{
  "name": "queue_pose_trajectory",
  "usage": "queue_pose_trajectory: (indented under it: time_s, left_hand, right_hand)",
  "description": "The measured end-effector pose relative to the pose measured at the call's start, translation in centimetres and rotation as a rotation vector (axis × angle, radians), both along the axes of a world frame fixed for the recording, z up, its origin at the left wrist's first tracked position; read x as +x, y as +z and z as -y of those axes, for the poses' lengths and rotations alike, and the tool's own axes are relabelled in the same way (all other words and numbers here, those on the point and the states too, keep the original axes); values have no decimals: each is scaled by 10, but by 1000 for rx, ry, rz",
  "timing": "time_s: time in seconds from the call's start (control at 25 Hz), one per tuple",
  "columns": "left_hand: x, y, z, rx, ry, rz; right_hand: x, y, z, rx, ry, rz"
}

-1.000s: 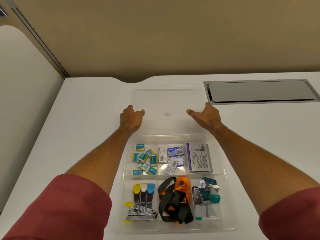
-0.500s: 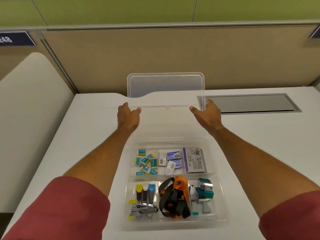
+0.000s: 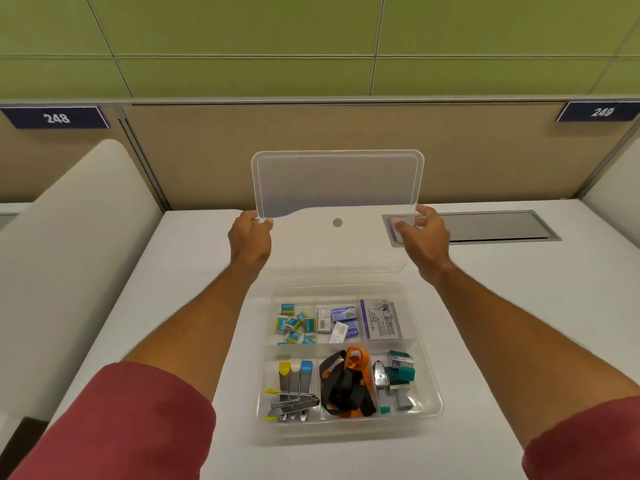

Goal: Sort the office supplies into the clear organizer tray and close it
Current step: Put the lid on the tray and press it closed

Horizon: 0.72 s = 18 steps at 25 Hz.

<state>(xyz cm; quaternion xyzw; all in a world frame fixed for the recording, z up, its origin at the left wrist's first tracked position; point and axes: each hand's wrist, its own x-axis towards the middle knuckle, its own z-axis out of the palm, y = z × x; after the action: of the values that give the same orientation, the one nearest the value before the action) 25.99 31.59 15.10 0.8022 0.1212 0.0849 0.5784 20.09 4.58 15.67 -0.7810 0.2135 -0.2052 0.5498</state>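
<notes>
The clear organizer tray (image 3: 434, 386) sits open on the white desk in front of me, its compartments filled: small blue eraser boxes (image 3: 295, 323), staple boxes (image 3: 341, 319), a purple packet (image 3: 380, 319), staple removers (image 3: 294, 393), a black and orange lanyard (image 3: 346, 382) and teal binder clips (image 3: 398, 375). The clear lid (image 3: 337, 181) is raised and tilted up behind the tray. My left hand (image 3: 250, 239) grips its left edge. My right hand (image 3: 424, 237) grips its right edge.
A grey cable hatch (image 3: 485, 225) is set into the white desk (image 3: 173, 271) at the back right. A beige partition (image 3: 207, 150) with number plates 248 and 249 runs behind. A white side divider (image 3: 69, 237) stands to the left.
Both hands have lifted the lid from flat on the desk behind the tray to a raised, tilted position. The camera has tipped upward.
</notes>
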Motion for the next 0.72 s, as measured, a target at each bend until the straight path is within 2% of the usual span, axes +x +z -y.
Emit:
queue_pose_trajectory:
  time_s: [0.24,0.72]
  left_hand:
    - [-26,6,-11,-124,61,29]
    - [-87,8,-23,-466,174,-10]
  right_hand:
    - [-26,6,4,153,-64,51]
    - [-77,16,32,761,-50,111]
